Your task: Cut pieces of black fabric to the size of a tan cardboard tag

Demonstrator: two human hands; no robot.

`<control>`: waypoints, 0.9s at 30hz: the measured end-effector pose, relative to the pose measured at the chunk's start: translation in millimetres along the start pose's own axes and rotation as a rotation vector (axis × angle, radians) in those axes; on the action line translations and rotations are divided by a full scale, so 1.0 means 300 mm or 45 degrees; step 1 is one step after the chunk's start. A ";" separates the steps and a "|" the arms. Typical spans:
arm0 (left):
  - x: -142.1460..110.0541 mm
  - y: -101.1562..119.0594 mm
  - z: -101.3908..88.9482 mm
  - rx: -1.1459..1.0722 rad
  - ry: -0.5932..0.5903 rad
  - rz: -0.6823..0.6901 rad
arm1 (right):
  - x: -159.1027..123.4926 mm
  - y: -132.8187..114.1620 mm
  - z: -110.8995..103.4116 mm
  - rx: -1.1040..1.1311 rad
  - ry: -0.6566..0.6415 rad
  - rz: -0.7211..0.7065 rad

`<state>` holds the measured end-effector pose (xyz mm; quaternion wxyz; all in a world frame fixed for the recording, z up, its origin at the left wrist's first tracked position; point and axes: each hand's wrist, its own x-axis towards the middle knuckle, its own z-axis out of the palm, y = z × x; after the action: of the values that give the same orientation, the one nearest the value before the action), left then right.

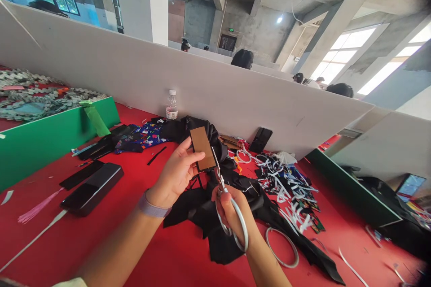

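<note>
pinching a brown piece point(203, 143) in the left grip point(182, 169), clamped with the thumb on its face and fingers behind, probably to leave the long right edge bare and in plain sight. holding scissors point(221, 182) in the right grip point(232, 208), wrapped round the pale handles, with the blades pointing up along that edge, apparently for fine control close in; hard to say whether touching or just beside. holding both above black fabric point(220, 244) bunched on the red counter point(158, 255), likely for room to turn the wrists. having a black device point(94, 188) with a white cable point(33, 236) off to the left, perhaps to spare the cable from snagging. having a capped bottle point(171, 106) upright near the foot of the white partition point(134, 69), presumably for safety from knocks, and tangled strips point(296, 215) heaped to the right, seemingly to save the middle for handwork.
</note>
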<state>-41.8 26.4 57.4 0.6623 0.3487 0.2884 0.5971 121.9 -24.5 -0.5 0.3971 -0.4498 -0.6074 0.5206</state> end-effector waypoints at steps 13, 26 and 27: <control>0.016 -0.009 -0.030 0.037 -0.027 -0.002 | 0.033 0.005 -0.052 -0.062 0.165 -0.026; -0.056 -0.210 -0.081 0.128 0.042 -0.363 | 0.095 0.066 -0.021 -0.176 0.340 -0.072; -0.063 -0.220 -0.092 0.125 0.050 -0.385 | 0.093 0.074 -0.018 -0.179 0.333 -0.059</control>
<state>-27.2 8.0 -12.9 0.7212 0.3214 0.3792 0.4825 122.1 4.9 -21.3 0.4523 -0.5262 -0.5958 0.4044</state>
